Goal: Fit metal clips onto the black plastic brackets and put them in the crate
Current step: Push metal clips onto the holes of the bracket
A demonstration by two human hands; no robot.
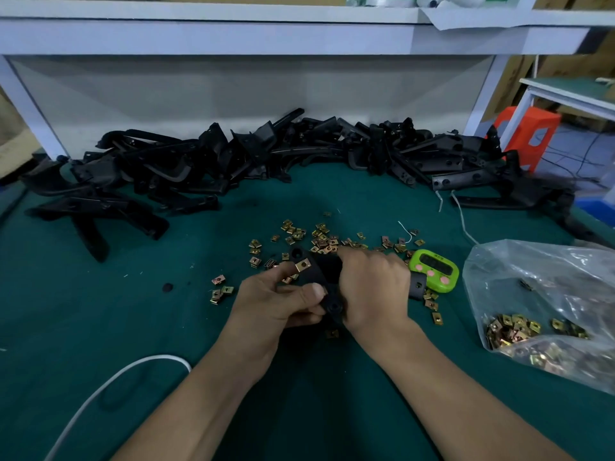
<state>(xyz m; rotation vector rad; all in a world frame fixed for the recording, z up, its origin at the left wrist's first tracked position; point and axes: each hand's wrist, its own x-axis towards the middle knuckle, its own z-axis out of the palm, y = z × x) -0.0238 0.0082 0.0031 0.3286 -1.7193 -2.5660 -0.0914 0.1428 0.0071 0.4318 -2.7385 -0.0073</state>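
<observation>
- the left hand point(283, 304) curls its fingers round a matte black plastic bracket point(327, 272), over the green felt worktop point(100, 311).
- the right hand point(372, 287) grips its other side with bent fingers.
- a square brassy clip point(303, 266) sits on one flat bracket tab.
- loose clips point(321, 239) lie scattered just behind; tangled black brackets point(216, 161) are heaped beyond.

Green-matted surface point(100, 327); white shelf point(233, 31) overhead, grey back panel point(199, 91) behind; orange stool point(532, 128) right, beside second white-framed table point(565, 98); dim light.
</observation>
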